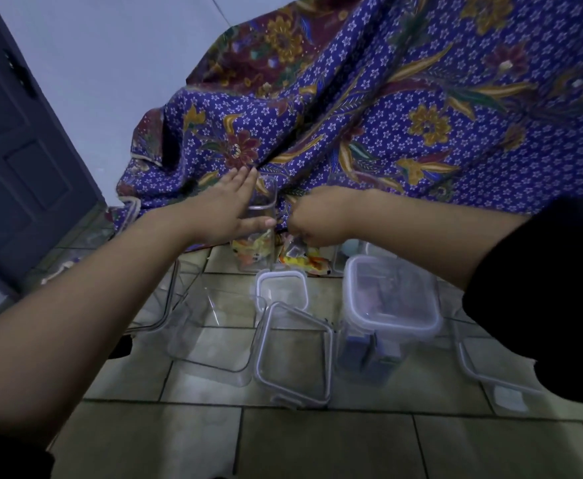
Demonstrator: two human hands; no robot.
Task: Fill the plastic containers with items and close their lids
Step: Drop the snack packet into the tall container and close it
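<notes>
A tall clear container (265, 202) stands open on the tiled floor with colourful packets (251, 251) at its bottom. My left hand (229, 205) grips its upper part, fingers stretched along the far side and thumb on the near side. Just to its right, my right hand (317, 216) is closed on a small packet (296, 249) right beside the container's rim. Under that hand lies a pile of orange and yellow packets (309, 262). A closed container with a clear lid (392, 293) stands at the right with dark items inside.
A small loose lid (282, 288) and a bigger lid (293, 356) lie in the middle of the floor. An open wide container (210, 326) sits at the left. Another lid (490, 369) lies at the right. A blue flowered cloth (404, 108) hangs behind. A dark door (17, 160) is at the left.
</notes>
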